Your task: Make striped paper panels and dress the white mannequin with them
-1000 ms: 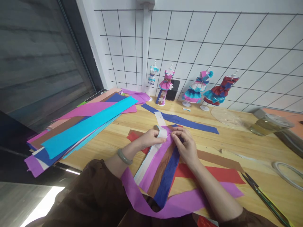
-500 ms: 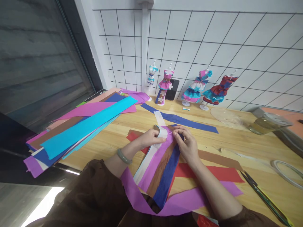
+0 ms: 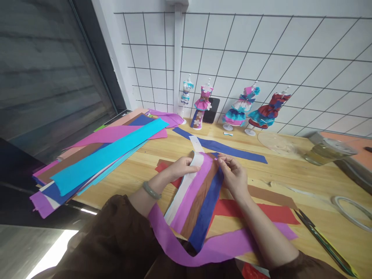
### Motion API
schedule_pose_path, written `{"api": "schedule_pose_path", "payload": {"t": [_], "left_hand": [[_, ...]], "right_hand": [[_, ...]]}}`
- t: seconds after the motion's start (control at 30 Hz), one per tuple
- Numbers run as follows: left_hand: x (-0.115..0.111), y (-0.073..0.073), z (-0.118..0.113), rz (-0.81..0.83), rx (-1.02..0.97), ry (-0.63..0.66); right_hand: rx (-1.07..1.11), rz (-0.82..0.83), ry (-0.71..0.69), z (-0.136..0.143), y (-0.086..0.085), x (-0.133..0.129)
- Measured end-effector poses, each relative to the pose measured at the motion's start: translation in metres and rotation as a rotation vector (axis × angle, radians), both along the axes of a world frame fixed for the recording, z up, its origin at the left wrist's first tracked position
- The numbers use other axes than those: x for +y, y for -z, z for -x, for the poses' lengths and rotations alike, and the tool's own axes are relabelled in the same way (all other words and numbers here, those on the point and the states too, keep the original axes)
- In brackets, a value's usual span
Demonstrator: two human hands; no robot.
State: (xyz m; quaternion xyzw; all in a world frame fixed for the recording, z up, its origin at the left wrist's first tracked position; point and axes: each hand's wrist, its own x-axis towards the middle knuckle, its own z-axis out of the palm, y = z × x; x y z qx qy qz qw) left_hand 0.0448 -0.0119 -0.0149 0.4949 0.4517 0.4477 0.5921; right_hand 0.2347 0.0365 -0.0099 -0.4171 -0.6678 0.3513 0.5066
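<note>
In front of me a fan of coloured crepe paper strips [image 3: 198,195] lies lengthwise: white, purple, brown and blue side by side, with a red edge under the blue. My left hand [image 3: 183,167] is closed on the upper part of the white strip [image 3: 180,195], thumb on top. Close to the top of the blue strip [image 3: 207,215], the fingertips of my right hand [image 3: 235,175] pinch together at a tiny purple scrap [image 3: 216,159]. A long purple strip [image 3: 215,250] curves below the fan, passing under my right forearm.
Stacked paper strips [image 3: 107,155] lie at left. Small dressed mannequins [image 3: 241,108] and a phone [image 3: 214,110] stand along the back wall. At right are scissors [image 3: 325,244], a tape ring [image 3: 353,213] and a tape roll [image 3: 328,151]. Red strips [image 3: 258,211] and a brown strip lie beside the fan.
My right hand has moved slightly right, away from the purple strip's top, with a tiny purple scrap at its fingertips. My left hand has shifted slightly left along the white strip.
</note>
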Motion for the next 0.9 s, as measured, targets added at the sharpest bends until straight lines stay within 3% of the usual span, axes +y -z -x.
{"api": "schedule_pose_path", "payload": {"t": [0.13, 0.33, 0.53, 0.7, 0.8, 0.9], "left_hand": [[0.002, -0.001, 0.007, -0.001, -0.052, -0.001], [0.007, 0.001, 0.019, -0.023, -0.099, -0.1], [0.011, 0.003, 0.027, -0.038, -0.096, -0.128], [0.01, -0.002, 0.027, -0.073, -0.174, -0.189], [0.011, -0.003, 0.028, -0.089, -0.229, -0.242], [0.014, -0.003, 0.03, -0.105, -0.281, -0.299]], "right_hand": [[0.16, 0.114, 0.018, -0.003, -0.001, 0.003], [0.248, 0.165, 0.05, -0.011, -0.009, 0.009], [-0.001, 0.194, -0.018, -0.034, -0.033, 0.023], [-0.237, 0.164, 0.056, -0.076, -0.059, 0.033], [-0.384, 0.212, 0.053, -0.109, -0.076, 0.02], [-0.496, 0.351, -0.095, -0.143, -0.087, -0.013]]}}
